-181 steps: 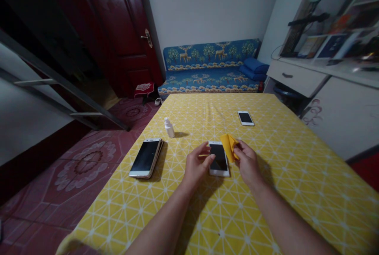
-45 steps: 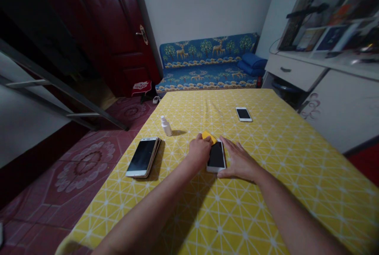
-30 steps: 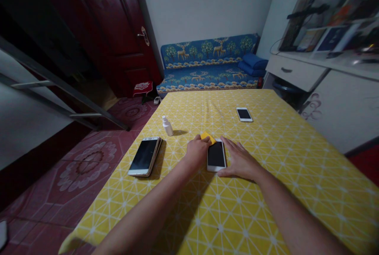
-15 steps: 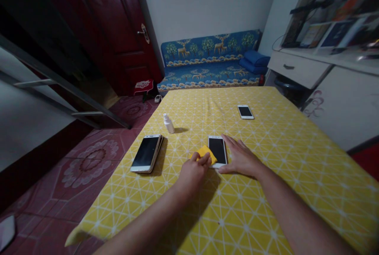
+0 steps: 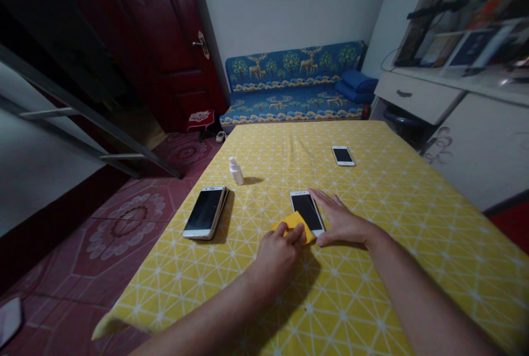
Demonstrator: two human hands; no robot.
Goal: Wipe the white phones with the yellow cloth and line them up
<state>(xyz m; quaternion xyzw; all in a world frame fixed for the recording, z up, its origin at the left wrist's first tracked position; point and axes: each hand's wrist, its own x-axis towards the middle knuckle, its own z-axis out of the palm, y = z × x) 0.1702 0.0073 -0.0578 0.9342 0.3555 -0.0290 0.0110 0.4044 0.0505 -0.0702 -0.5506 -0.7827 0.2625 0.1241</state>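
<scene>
A white phone with a dark screen (image 5: 307,210) lies face up on the yellow patterned tablecloth (image 5: 392,196). My left hand (image 5: 278,255) is closed on a folded yellow cloth (image 5: 296,222) and presses it at the phone's near left corner. My right hand (image 5: 342,221) lies flat, fingers stretched out, along the phone's right edge, steadying it.
A stack of gold phones (image 5: 205,218) lies at the table's left side, with a small white bottle (image 5: 236,172) behind it. Another white phone (image 5: 343,155) lies farther back. Beyond the table are a blue sofa (image 5: 289,91), a dark red door (image 5: 173,42) and a white cabinet (image 5: 454,119).
My left hand drew the yellow cloth from the phone's far end down toward me, to its near left corner. The right hand stayed flat beside the phone, which turned slightly.
</scene>
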